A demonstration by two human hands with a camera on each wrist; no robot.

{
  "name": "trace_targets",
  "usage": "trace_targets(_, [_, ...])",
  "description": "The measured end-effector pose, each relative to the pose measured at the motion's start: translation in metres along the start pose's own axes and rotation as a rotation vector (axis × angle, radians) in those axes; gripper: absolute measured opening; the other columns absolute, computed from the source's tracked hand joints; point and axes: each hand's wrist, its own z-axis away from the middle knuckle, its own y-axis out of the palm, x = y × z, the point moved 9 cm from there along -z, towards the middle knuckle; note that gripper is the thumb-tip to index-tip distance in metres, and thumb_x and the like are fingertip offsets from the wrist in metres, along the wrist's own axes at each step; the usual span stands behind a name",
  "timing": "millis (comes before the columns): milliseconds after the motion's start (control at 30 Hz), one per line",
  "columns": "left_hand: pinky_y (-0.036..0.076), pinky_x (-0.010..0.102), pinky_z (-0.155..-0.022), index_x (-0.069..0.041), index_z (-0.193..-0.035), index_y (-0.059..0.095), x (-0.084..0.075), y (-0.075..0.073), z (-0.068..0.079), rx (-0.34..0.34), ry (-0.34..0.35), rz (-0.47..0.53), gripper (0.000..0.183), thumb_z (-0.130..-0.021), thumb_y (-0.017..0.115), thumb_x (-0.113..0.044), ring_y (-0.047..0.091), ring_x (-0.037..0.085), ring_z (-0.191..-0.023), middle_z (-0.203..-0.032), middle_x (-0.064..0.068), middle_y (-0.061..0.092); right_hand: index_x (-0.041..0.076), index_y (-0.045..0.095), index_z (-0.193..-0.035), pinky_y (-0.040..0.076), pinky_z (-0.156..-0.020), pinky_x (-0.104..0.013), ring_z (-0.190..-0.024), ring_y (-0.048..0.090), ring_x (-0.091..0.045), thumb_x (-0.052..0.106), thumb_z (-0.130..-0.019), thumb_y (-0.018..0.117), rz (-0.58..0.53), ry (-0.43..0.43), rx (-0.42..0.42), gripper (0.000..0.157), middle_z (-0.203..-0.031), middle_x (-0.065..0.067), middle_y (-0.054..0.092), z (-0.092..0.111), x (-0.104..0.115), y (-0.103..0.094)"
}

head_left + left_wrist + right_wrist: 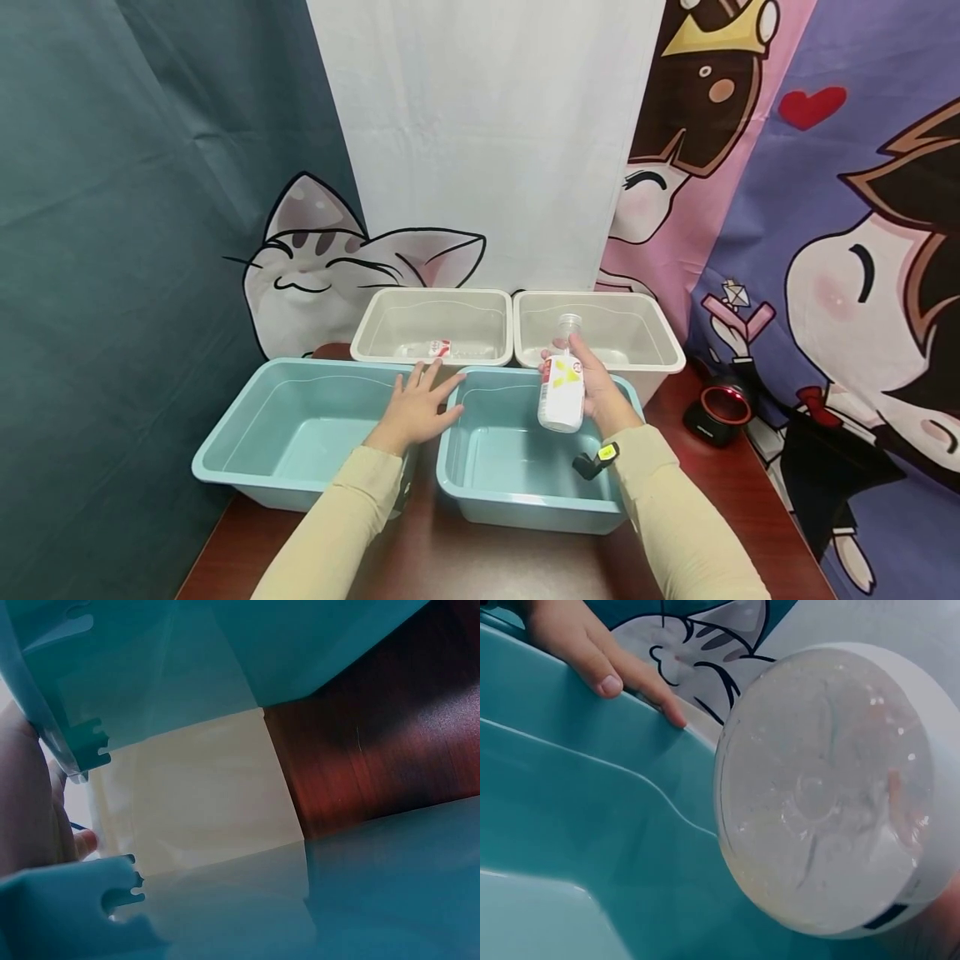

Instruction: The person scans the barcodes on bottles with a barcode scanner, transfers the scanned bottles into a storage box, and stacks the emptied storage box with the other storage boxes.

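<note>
My right hand grips a clear plastic bottle with a white, red and yellow label. It holds the bottle tilted above the right blue bin, cap pointing away. In the right wrist view the round bottom of the bottle fills much of the picture. My left hand has its fingers spread and holds nothing. It rests by the neighbouring rims of the right blue bin and the left blue bin. A clear bottle with a red-and-white label lies in the left white bin.
Behind the blue bins stand the left white bin and a right white bin. A black device with a red ring sits on the brown table at the right. Printed curtains hang close behind the bins.
</note>
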Motion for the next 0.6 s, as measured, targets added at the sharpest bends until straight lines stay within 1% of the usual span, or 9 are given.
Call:
trace_targets(133, [0.012, 0.072, -0.117, -0.038, -0.157, 0.036, -0.001, -0.001, 0.001, -0.005, 0.000, 0.003, 0.062, -0.100, 0.047, -0.059, 0.013, 0.043, -0.153, -0.168, 0.013, 0.018, 0.014, 0.018, -0.158, 0.058, -0.071, -0.027, -0.084, 0.069, -0.016, 0.054, -0.102, 0.051, 0.035, -0.021, -0.013, 0.076, -0.113, -0.004, 0.063, 0.000, 0.004, -0.001])
trace_targets(233, [0.012, 0.071, -0.117, -0.039, -0.157, 0.035, -0.002, -0.003, 0.001, 0.001, -0.004, 0.000, 0.062, -0.100, 0.047, -0.058, 0.012, 0.043, -0.153, -0.168, 0.013, 0.017, 0.014, 0.017, -0.158, 0.058, -0.071, -0.027, -0.083, 0.068, -0.015, 0.052, -0.103, 0.050, 0.029, -0.024, -0.011, 0.075, -0.113, -0.003, 0.061, 0.001, 0.009, 0.000])
trace_targets(267, [0.012, 0.072, -0.117, -0.038, -0.157, 0.036, -0.003, -0.004, 0.002, -0.003, -0.001, 0.004, 0.061, -0.100, 0.048, -0.058, 0.012, 0.044, -0.153, -0.168, 0.013, 0.018, 0.015, 0.018, -0.157, 0.058, -0.071, -0.027, -0.083, 0.068, -0.015, 0.052, -0.103, 0.051, 0.024, -0.024, -0.015, 0.073, -0.113, -0.003, 0.061, 0.001, 0.011, 0.000])
trace_targets(400, [0.013, 0.073, -0.116, -0.037, -0.156, 0.038, -0.005, -0.007, 0.003, -0.012, 0.005, 0.006, 0.061, -0.100, 0.049, -0.057, 0.014, 0.045, -0.152, -0.167, 0.014, 0.020, 0.018, 0.026, -0.150, 0.058, -0.070, -0.029, -0.080, 0.068, -0.017, 0.048, -0.104, 0.051, -0.002, -0.035, -0.031, 0.060, -0.110, -0.005, 0.063, 0.003, 0.018, -0.001])
trace_targets(500, [0.013, 0.073, -0.116, -0.037, -0.156, 0.038, -0.005, -0.006, 0.004, -0.014, 0.006, 0.008, 0.061, -0.100, 0.049, -0.057, 0.014, 0.045, -0.152, -0.168, 0.013, 0.019, 0.019, 0.035, -0.140, 0.059, -0.068, -0.031, -0.078, 0.069, -0.018, 0.044, -0.105, 0.052, -0.002, -0.059, -0.056, 0.046, -0.103, -0.004, 0.067, 0.006, 0.026, -0.004])
trace_targets(600, [0.013, 0.073, -0.116, -0.038, -0.157, 0.037, -0.004, -0.005, 0.004, -0.015, 0.006, 0.002, 0.061, -0.100, 0.048, -0.058, 0.014, 0.044, -0.153, -0.168, 0.013, 0.019, 0.021, 0.041, -0.130, 0.059, -0.067, -0.032, -0.077, 0.069, -0.017, 0.041, -0.105, 0.052, 0.017, -0.086, -0.062, 0.034, -0.099, -0.003, 0.069, 0.010, 0.036, -0.006])
